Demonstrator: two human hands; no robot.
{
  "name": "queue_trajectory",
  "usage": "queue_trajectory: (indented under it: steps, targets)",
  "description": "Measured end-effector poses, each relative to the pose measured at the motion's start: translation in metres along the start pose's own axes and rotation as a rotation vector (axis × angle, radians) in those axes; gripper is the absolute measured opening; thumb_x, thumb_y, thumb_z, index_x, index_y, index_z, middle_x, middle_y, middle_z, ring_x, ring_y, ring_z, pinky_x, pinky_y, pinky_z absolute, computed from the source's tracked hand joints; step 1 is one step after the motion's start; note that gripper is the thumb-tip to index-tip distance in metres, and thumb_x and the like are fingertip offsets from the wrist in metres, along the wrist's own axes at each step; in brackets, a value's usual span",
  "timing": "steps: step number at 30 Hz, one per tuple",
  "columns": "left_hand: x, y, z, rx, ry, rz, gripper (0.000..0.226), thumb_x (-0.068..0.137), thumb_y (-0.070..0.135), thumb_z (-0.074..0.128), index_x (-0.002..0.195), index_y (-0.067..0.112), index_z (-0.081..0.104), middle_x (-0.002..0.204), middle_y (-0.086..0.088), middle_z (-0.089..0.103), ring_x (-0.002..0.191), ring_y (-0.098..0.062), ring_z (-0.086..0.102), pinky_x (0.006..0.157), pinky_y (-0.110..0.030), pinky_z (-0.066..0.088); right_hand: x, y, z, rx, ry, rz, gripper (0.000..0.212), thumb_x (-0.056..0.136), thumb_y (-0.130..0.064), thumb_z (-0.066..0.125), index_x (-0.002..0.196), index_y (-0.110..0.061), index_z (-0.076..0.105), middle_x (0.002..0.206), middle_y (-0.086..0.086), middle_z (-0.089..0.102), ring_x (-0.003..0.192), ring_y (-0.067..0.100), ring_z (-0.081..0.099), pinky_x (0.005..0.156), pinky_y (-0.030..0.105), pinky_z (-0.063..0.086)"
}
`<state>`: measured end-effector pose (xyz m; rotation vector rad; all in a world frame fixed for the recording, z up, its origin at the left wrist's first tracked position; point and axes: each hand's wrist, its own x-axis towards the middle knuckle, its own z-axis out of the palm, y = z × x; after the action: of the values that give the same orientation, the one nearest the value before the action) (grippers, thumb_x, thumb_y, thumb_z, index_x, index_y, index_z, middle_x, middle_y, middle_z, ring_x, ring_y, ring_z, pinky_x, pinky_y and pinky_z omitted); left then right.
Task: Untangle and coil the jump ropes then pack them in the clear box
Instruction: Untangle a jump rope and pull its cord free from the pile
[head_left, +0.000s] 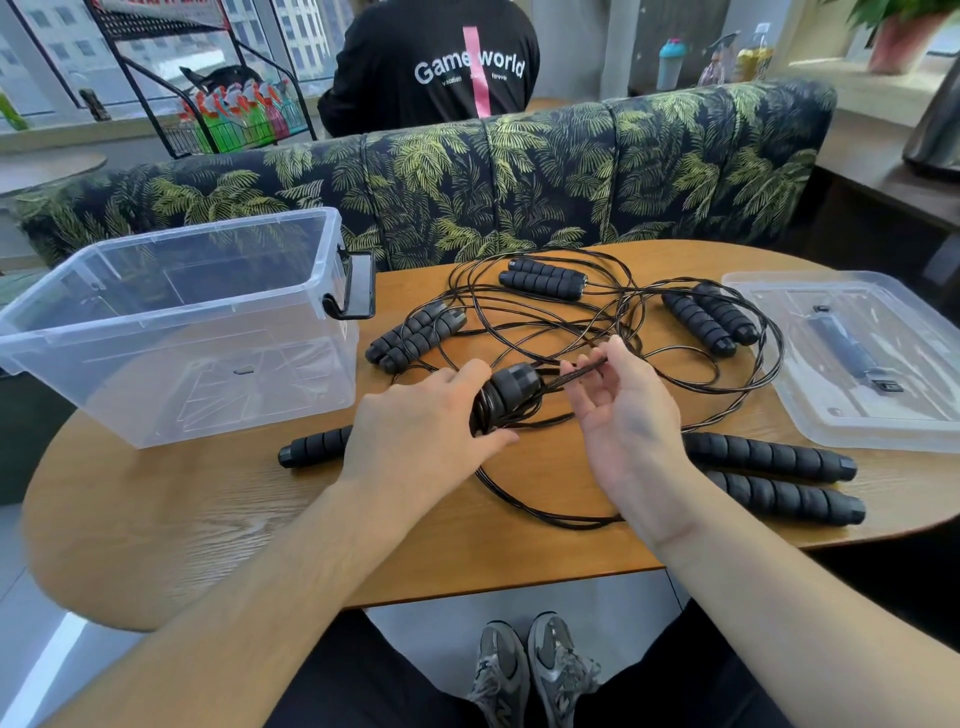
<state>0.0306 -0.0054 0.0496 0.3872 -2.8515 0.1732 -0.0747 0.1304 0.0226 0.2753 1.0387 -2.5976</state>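
My left hand (426, 421) grips a pair of black foam handles (511, 387) with black cord wound round them; the handles' other end (314, 446) sticks out past my wrist. My right hand (623, 410) pinches a bundle of cord strands (584, 370) leading off that wrap. A tangle of black cords (571, 317) spreads over the wooden table (208, 519). More handle pairs lie at the centre left (413, 335), far centre (543, 278), far right (711, 318) and near right (774, 478). The clear box (171, 332) stands open on the left.
The box's clear lid (852, 358) lies on the table's right end. A leaf-patterned sofa back (519, 171) runs behind the table, with a person in a black shirt (431, 62) seated beyond it. My shoes (535, 670) show below the table's near edge.
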Motion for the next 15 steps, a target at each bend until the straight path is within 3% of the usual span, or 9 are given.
queue_trajectory:
  steps: [2, 7, 12, 15]
  targets:
    - [0.001, -0.001, 0.0, -0.006, 0.017, 0.01, 0.068, 0.084, 0.084, 0.045, 0.134, 0.039, 0.039, 0.111, 0.011, 0.065, 0.096, -0.018, 0.068, 0.064, -0.028, 0.042, 0.006, -0.001, -0.002, -0.108, 0.0, -0.03, 0.013, 0.097, -0.022, 0.066, 0.099, -0.01, 0.063, 0.082, 0.004, 0.066, 0.08, 0.015, 0.067, 0.073, 0.032, 0.06]
    - [0.012, -0.003, 0.002, -0.188, -0.147, -0.023, 0.077, 0.08, 0.075, 0.061, 0.14, 0.033, 0.037, 0.125, 0.002, 0.062, 0.107, -0.022, 0.064, 0.083, -0.034, 0.053, 0.017, -0.015, -0.001, -0.28, -0.039, 0.142, 0.032, 0.094, -0.031, 0.07, 0.118, -0.012, 0.061, 0.113, 0.009, 0.073, 0.102, 0.026, 0.072, 0.074, 0.038, 0.063]
    - [0.039, 0.006, 0.012, -0.251, -0.182, -0.064, 0.066, 0.086, 0.063, 0.067, 0.135, 0.026, 0.041, 0.126, -0.003, 0.06, 0.108, -0.028, 0.064, 0.078, -0.032, 0.046, 0.014, -0.026, -0.004, -0.432, -0.094, 0.205, 0.049, 0.093, -0.055, 0.061, 0.123, -0.017, 0.056, 0.113, 0.007, 0.074, 0.104, 0.032, 0.07, 0.082, 0.048, 0.062]
    - [0.057, 0.018, 0.013, -0.287, -0.142, -0.062, 0.067, 0.087, 0.06, 0.068, 0.136, 0.024, 0.04, 0.128, -0.005, 0.059, 0.112, -0.03, 0.063, 0.082, -0.036, 0.049, 0.007, -0.025, -0.01, -0.551, -0.152, 0.24, 0.046, 0.09, -0.049, 0.067, 0.125, -0.029, 0.046, 0.123, 0.009, 0.063, 0.107, 0.031, 0.068, 0.085, 0.049, 0.061]
